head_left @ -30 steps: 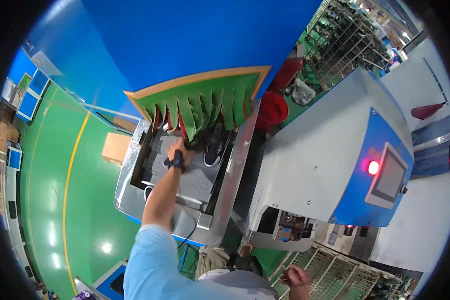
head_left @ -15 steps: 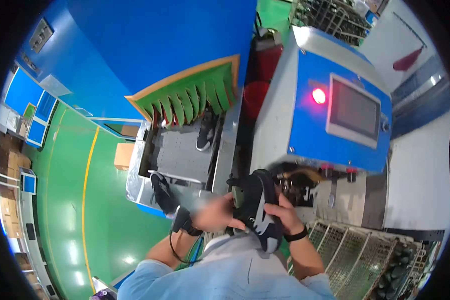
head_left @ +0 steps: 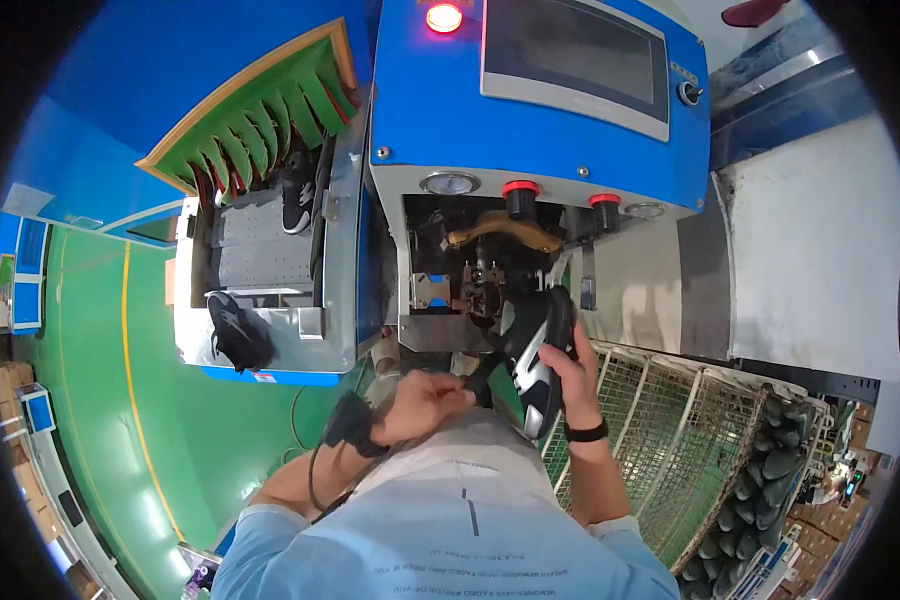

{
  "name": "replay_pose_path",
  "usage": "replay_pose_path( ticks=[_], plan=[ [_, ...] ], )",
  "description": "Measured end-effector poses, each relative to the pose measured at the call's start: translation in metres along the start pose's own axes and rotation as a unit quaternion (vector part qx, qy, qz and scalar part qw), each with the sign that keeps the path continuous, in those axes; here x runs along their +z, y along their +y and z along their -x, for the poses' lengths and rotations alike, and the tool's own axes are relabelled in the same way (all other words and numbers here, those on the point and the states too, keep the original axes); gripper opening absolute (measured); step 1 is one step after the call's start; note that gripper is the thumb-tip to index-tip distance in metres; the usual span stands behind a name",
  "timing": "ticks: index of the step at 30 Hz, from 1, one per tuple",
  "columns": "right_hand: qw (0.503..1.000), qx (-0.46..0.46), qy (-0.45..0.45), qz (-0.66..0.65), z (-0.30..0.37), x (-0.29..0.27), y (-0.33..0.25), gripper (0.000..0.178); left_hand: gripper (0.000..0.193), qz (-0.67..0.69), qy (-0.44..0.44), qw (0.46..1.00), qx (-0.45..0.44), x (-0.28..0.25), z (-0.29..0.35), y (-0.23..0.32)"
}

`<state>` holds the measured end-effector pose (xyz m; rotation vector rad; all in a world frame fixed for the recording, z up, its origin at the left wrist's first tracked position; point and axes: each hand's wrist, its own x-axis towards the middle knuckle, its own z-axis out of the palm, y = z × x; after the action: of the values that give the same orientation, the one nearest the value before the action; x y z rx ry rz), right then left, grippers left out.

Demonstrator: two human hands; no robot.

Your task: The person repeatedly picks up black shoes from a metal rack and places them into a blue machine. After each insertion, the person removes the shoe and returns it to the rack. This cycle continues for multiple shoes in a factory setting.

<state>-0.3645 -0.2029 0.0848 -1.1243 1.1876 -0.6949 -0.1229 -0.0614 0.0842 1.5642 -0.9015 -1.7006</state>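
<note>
A black, white and grey sneaker [head_left: 532,362] is in my right hand [head_left: 573,378], toe end toward me, sole side against the palm. My left hand [head_left: 425,405] is closed in a pinch beside a dark flap on the shoe's left side; what is between its fingertips is hidden. Just beyond the shoe is the open front of a blue and grey machine [head_left: 540,130], with metal clamp parts [head_left: 480,285] inside. Another black sneaker [head_left: 238,332] rests on the conveyor's metal front ledge. A third sneaker [head_left: 298,195] lies on the conveyor belt [head_left: 260,245] near green strip curtains.
The machine carries a lit red lamp [head_left: 444,17], a dark screen [head_left: 575,55], a pressure gauge [head_left: 448,183] and red-ringed knobs [head_left: 521,198]. A wire rack [head_left: 650,430] stands at right, with several dark shoe lasts [head_left: 750,510]. Green floor [head_left: 90,400] spreads at left.
My view has turned right, so the machine now sits ahead. The sneaker has come up to the machine's opening in my right hand. My left hand has shifted from under the shoe to its left side.
</note>
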Motion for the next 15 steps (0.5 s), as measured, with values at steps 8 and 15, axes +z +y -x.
replay_pose_path(
  ticks=[8, 15],
  plan=[
    [0.836, -0.257, 0.076, 0.479, -0.067, 0.045, -0.006, 0.085, 0.021, 0.223, 0.119, 0.964, -0.077, -0.007, -0.07, -0.037],
    [0.759, -0.212, 0.091, 0.609, -0.093, 0.083, 0.004, 0.085, 0.022, 0.299, 0.079, 0.948, -0.078, -0.021, -0.1, -0.061]
  ],
)
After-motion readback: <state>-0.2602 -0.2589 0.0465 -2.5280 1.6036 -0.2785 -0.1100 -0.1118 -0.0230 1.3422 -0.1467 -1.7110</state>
